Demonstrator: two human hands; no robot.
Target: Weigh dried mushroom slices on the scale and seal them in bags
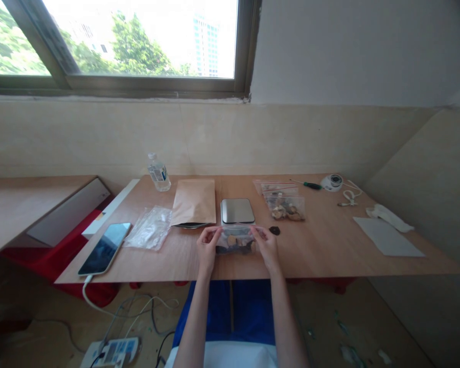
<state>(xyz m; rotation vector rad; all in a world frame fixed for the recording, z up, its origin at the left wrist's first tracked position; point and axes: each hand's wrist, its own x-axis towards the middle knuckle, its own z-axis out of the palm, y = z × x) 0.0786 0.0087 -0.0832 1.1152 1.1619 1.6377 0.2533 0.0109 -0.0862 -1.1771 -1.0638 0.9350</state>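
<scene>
A clear plastic bag with brown and dark dried pieces in it is held near the table's front edge. My left hand pinches its upper left corner, and my right hand pinches the upper right corner. Just behind the bag lies a small scale with a bare metal plate. A dark piece rests on the table beside my right hand. To the left of the scale lies a brown paper pouch, its mouth facing me. More filled clear bags lie behind and to the right.
On the left are flat clear bags, a phone on a cable and a water bottle. A screwdriver, a white camera, a cable, white paper and a white cloth lie right.
</scene>
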